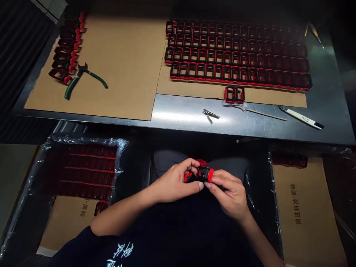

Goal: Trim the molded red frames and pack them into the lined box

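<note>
Over the lap, below the table's front edge, a small black and red plastic part (pixel 205 173) is held between both hands. My left hand (pixel 185 180) grips it from the left, thumb along the lower side, with another red piece showing under its fingers. My right hand (pixel 229 191) pinches the red right end of the part between thumb and fingers. Two similar black and red frames (pixel 234 95) stand side by side near the front of the table, and several rows of such frames (pixel 205 70) stand on cardboard behind them.
On the metal table (pixel 178 115) lie nail clippers (pixel 211 114), a thin stick (pixel 264 114), a white-handled knife (pixel 303 118) and green pliers (pixel 80 76). Plastic-lined bins with cardboard (pixel 300 207) and red parts (pixel 89 170) flank the lap.
</note>
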`<action>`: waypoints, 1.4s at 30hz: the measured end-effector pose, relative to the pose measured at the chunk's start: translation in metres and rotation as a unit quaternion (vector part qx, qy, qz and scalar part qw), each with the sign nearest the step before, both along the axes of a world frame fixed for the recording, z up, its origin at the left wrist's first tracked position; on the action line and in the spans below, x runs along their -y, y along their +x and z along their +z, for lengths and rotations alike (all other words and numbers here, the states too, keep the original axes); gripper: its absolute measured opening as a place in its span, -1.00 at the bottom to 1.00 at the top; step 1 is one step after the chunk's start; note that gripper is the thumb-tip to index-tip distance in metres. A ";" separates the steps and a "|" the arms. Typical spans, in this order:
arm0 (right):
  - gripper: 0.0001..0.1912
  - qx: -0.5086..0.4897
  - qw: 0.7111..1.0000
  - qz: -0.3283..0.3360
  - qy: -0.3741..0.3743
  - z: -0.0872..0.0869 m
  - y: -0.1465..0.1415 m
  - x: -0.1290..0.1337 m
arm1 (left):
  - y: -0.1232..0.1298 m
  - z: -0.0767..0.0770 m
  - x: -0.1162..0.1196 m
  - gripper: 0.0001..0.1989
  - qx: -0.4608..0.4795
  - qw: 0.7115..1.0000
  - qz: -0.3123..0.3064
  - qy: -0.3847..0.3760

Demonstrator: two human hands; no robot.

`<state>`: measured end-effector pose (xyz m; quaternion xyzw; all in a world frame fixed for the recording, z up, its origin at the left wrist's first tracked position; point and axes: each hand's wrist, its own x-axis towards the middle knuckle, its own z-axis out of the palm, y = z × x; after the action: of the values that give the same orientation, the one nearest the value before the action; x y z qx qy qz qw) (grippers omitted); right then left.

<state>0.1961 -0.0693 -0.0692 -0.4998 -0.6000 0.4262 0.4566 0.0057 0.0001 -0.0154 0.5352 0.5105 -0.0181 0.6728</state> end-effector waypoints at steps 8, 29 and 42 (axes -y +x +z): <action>-0.90 0.048 0.998 -0.007 0.050 0.000 -0.002 -0.001 | 0.008 0.002 0.001 -0.27 -0.039 0.998 0.003 0.055; -0.76 -0.110 0.974 -0.036 -0.192 -0.003 0.004 0.008 | 0.000 -0.011 0.011 -0.37 0.109 0.903 -0.073 0.409; -0.41 -0.324 0.851 0.032 -0.412 0.004 -0.007 -0.003 | -0.008 -0.022 0.010 -0.38 0.090 0.853 -0.155 0.489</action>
<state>0.1895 -0.0662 -0.0652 -0.4563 -0.2028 0.7864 0.3638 -0.0025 -0.0096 -0.0374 0.8669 0.3008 0.1780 0.3554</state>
